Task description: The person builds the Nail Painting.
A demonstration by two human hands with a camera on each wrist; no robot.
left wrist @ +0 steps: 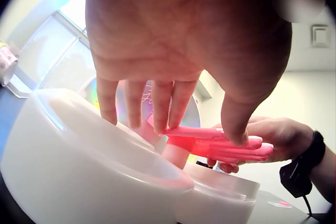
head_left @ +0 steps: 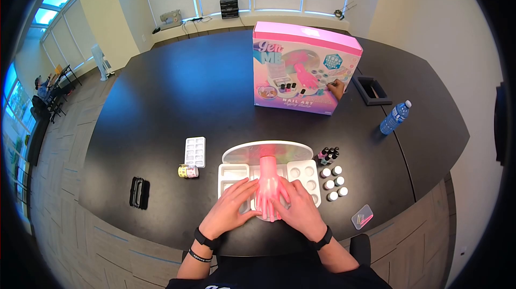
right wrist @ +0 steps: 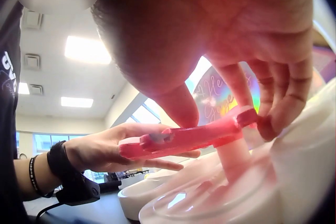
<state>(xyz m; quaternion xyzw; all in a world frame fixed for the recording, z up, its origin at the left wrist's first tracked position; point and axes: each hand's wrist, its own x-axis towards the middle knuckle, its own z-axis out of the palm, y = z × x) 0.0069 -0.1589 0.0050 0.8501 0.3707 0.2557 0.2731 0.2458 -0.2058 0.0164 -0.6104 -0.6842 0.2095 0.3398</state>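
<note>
A glossy pink model hand [head_left: 268,189] stands on a white nail-art tray [head_left: 221,180], its fingers pointing toward me. My left hand [head_left: 228,209] touches its left side with fairly straight fingers. The left thumb [left wrist: 238,129] overlaps the pink fingers in the left wrist view. From the other side my right hand [head_left: 301,211] holds it, thumb [right wrist: 180,111] against the pink surface and bent fingers near the pink thumb. Behind rises a shiny panel [head_left: 294,152] with script lettering. Compartments line the tray's left side; round wells [head_left: 308,172] show on its right.
Right of the tray stand white-capped jars [head_left: 329,184], dark-capped bottles [head_left: 328,155] and a small clear case [head_left: 362,217]. Tape rolls [head_left: 188,171], a white palette [head_left: 195,152] and a black case [head_left: 139,193] lie left. Farther back are a large box [head_left: 303,68] and a water bottle [head_left: 395,118].
</note>
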